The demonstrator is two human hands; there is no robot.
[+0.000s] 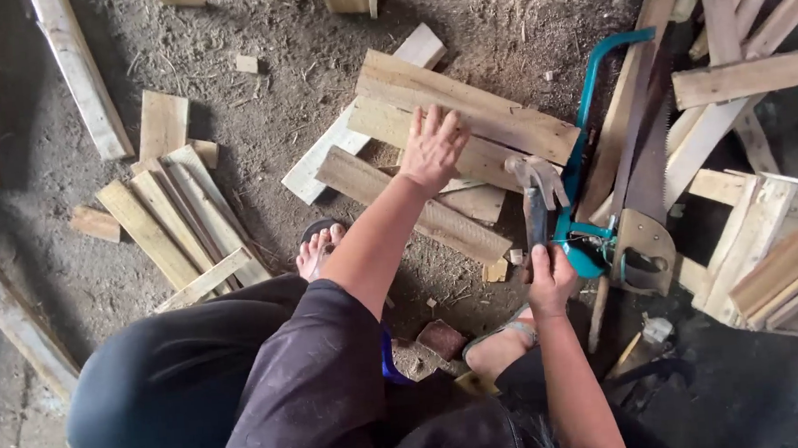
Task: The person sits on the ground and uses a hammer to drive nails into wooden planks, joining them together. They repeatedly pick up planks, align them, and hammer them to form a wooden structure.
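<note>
I am squatting over a dirt floor. My left hand [432, 145] rests flat, fingers spread, on a pile of short pale wood planks [467, 121] in front of me. My right hand [550, 281] grips the handle of a claw hammer [537, 191], its metal head raised just right of the planks. The hammer head hangs above the plank pile's right end, next to a teal hacksaw.
A teal-framed hacksaw [589, 126] and a hand saw [645, 197] with a wooden handle lie to the right. More planks [178, 216] are fanned out at left, and a wooden crate frame [775, 244] stands at right. A brick chunk [442, 338] lies by my sandalled feet.
</note>
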